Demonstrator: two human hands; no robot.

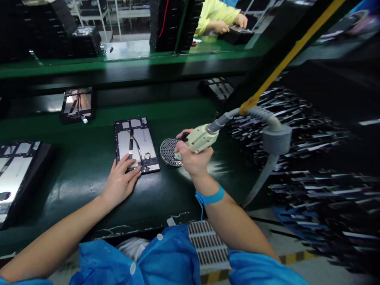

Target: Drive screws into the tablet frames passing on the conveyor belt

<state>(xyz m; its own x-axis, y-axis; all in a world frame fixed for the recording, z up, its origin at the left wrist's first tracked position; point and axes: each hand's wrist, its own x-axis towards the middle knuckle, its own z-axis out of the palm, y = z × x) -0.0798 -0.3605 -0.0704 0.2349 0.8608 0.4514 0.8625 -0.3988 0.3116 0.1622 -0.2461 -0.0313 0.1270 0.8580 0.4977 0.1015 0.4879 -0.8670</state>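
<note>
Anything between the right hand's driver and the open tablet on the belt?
Only the round perforated dish, flat on the belt between the right hand with the driver and the right edge of the tablet. The left hand rests on the tablet's near end. Nothing else visible there.

A dark green belt [89, 190] runs across the bench. On it lie a far panel [77, 103] towards the back left, a left panel [14, 170] on a black tray at the edge, and a back panel [218, 88] to the right. Across the line, a yellow sleeve [215, 14] shows beside a black stack [172, 23] (too dark to tell what is in it). A ribbed mat [208, 245] lies at the near edge.
</note>
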